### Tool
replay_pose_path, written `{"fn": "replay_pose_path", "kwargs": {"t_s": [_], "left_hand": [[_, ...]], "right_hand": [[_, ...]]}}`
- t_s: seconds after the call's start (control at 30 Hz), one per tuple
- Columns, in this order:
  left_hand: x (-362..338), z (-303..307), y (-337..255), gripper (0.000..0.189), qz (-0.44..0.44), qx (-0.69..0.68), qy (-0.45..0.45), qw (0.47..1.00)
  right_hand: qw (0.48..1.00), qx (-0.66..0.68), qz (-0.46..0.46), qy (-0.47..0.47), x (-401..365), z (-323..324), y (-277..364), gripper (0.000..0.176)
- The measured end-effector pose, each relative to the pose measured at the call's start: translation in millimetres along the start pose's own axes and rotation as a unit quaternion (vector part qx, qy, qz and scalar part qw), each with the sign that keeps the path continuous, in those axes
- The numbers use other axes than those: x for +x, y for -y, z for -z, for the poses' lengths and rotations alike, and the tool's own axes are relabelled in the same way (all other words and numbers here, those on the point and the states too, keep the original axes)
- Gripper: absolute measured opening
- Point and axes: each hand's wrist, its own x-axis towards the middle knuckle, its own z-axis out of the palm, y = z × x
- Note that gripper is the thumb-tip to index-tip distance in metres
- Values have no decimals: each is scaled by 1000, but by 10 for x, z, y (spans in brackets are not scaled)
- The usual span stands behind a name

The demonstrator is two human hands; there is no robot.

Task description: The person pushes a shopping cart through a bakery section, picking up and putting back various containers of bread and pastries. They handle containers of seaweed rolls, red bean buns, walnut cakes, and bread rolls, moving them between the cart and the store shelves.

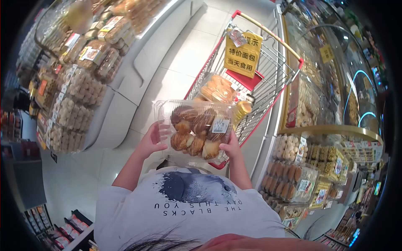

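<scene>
A clear plastic box of browned pastries is held level in front of the white printed shirt, a white label on its right part. My left hand grips the box's left edge, thumb on the near side. At the right edge my right hand holds it too, thumb near the lower corner. Just beyond the box stands a shopping cart with a yellow sign on it. Inside the cart lie another clear pack of bread and a yellow package.
Shelves with stacked clear boxes of baked goods line the left side. On the right are a glass-fronted display with a gold rim and more packed boxes. Light tiled floor runs between them.
</scene>
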Motion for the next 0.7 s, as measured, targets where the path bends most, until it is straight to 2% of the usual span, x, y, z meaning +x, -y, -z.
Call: {"fn": "replay_pose_path", "kwargs": {"t_s": [0.07, 0.13, 0.23, 0.27, 0.37, 0.4, 0.5, 0.57, 0.7], "left_hand": [[-183, 173, -7, 88, -66, 36, -24, 997], [-314, 407, 34, 91, -121, 88, -54, 987], [-492, 775, 37, 84, -146, 90, -105, 980], [-552, 916, 17, 81, -122, 72, -120, 983], [-722, 1409, -61, 69, -46, 6, -164, 985], [-773, 1602, -85, 65, -20, -24, -183, 983], [-937, 2218, -109, 59, 32, -47, -258, 964], [-997, 2614, -128, 59, 52, -42, -276, 959], [-943, 3182, -341, 61, 13, -50, -236, 970]], "right_hand": [[998, -32, 19, 53, 158, -128, -23, 96], [993, -50, -3, 106, 388, -314, 26, 98], [986, -62, -20, 152, 825, -741, -63, 93], [985, -63, -23, 158, 956, -906, -126, 90], [978, -47, -171, 108, 1298, -1420, -397, 75], [981, -48, -161, 97, 1423, -1647, -543, 63], [953, -12, -299, 55, 1753, -2261, -924, 59], [949, -12, -304, 80, 1968, -2555, -1196, 57], [969, -74, -209, 109, 2238, -2980, -1241, 62]]}}
